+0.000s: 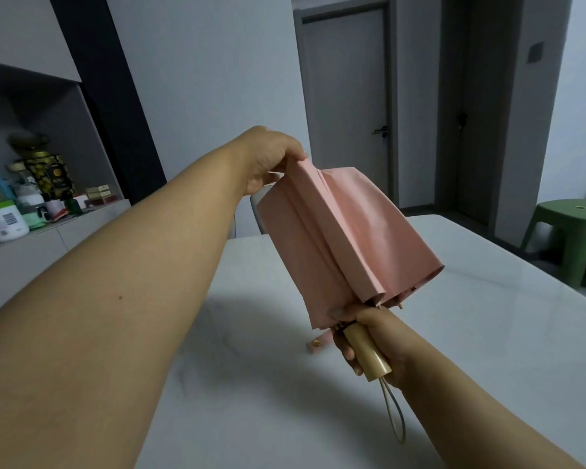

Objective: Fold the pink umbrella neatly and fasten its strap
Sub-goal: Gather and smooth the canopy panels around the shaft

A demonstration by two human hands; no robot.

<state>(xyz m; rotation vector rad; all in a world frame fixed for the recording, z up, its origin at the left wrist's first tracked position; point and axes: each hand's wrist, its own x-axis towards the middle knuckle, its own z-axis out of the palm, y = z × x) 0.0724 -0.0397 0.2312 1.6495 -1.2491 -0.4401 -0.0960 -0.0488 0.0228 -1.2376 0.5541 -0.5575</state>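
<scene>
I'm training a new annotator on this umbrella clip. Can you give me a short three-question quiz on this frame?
1. True or false: the strap is already fastened round the pink umbrella.
2. Which hand grips the wooden handle? A left, B right.
3. Fill in: the left hand pinches the canopy at its ____ end.

Key: 1 false, it hangs loose below the canopy; 2 B, the right hand; 3 top, away from the handle.
</scene>
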